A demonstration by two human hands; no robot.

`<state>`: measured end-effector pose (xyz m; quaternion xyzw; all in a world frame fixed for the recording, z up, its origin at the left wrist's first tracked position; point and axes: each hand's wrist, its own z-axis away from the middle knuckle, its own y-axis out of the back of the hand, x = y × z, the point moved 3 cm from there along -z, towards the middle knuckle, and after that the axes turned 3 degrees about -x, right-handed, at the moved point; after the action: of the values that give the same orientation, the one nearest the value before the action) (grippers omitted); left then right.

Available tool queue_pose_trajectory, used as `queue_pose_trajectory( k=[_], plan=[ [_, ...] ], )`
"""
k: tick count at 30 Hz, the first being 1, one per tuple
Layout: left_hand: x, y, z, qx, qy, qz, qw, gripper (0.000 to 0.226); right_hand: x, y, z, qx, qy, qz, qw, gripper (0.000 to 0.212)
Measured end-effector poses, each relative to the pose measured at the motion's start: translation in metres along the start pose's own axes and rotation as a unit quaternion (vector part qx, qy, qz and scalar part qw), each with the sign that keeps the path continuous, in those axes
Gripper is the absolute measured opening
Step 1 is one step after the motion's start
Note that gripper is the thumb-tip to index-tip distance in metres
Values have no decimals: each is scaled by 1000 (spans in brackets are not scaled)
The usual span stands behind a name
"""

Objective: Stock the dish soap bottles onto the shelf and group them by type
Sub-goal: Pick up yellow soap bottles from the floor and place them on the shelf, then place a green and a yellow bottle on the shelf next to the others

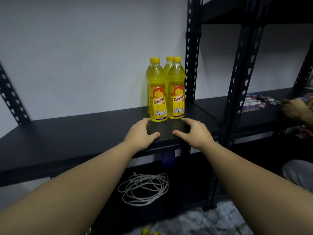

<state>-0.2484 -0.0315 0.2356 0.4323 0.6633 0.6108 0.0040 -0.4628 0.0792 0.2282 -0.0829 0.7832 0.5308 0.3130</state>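
Several yellow dish soap bottles stand upright in a tight cluster at the right end of the black shelf, against the wall. The front left bottle and the front right bottle hide the ones behind them up to the caps. My left hand rests on the shelf just in front of the left bottle, fingers relaxed, holding nothing. My right hand lies just in front of the right bottle, also empty. Fingertips of both hands sit close to the bottle bases; I cannot tell whether they touch.
A black slotted upright stands right beside the bottles. A second shelf bay to the right holds small boxes, where another person's hand works. A coil of white cord lies on the lower level. Yellow caps show at the bottom edge.
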Motion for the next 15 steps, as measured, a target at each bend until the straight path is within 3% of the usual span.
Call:
queue_pose_trajectory(
  k=[8, 15],
  plan=[
    [-12, 4, 124, 60, -112, -22, 992, 56, -28, -36, 109, 79, 95, -24, 992, 73],
    [-57, -25, 194, 3, -38, -20, 999, 63, -29, -91, 169, -10, 82, -19, 996, 78]
  ],
)
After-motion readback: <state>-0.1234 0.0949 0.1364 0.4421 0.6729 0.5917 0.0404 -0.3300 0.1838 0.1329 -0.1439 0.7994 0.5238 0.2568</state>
